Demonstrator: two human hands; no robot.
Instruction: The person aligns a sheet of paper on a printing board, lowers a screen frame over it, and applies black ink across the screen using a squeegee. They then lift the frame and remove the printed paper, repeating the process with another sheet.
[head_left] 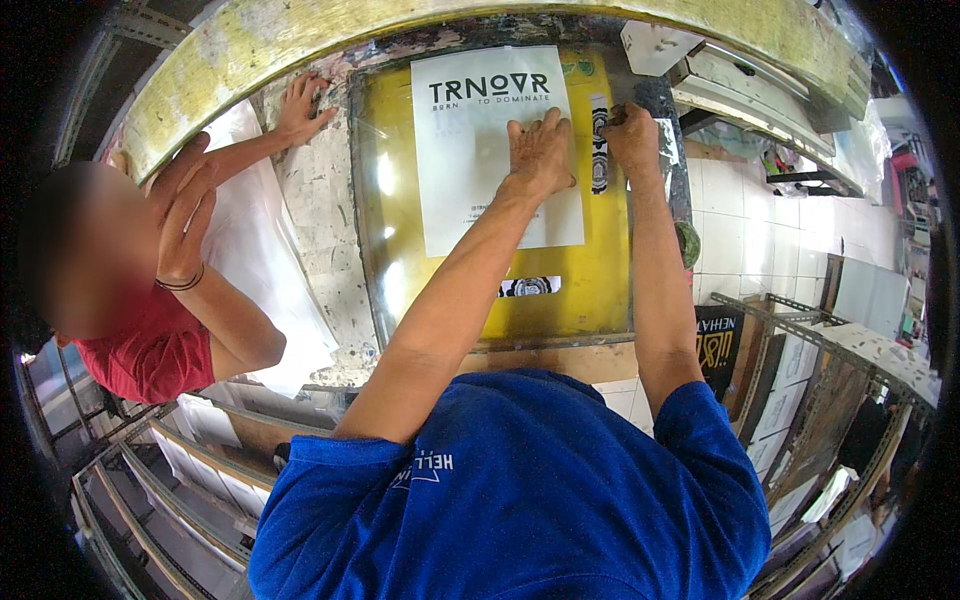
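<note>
**Here, meets the patterned strip (599,172) from its right side, right hand (632,140) nearest**

Rests the left hand (540,155) palm down on the white printed sheet (465,165), close to its right edge, fingers slightly apart and pointing away from the body. Sets the right hand's fingers, bunched together, at the right edge of the black-and-white strip, toward its far half. Seems to touch there; cannot tell from this view whether clamped on the edge or merely pressing.

Places the strip between the two hands, on the yellow panel (410,290) laid on the worktop (320,200): just left of the right fingers, just right of the sheet, with a narrow band of bare yellow in between. Runs its long axis away from the body, nearly parallel to the sheet's long side and roughly in line with the right forearm. Leaves most of its near half uncovered.

Shows a second patterned strip (540,287) on the panel's near part, turned crosswise, just beside the left forearm and well apart from the fingers of both hands. Includes a co-worker's hand (300,115) on the worktop at the far left, well apart from the first strip.
</note>
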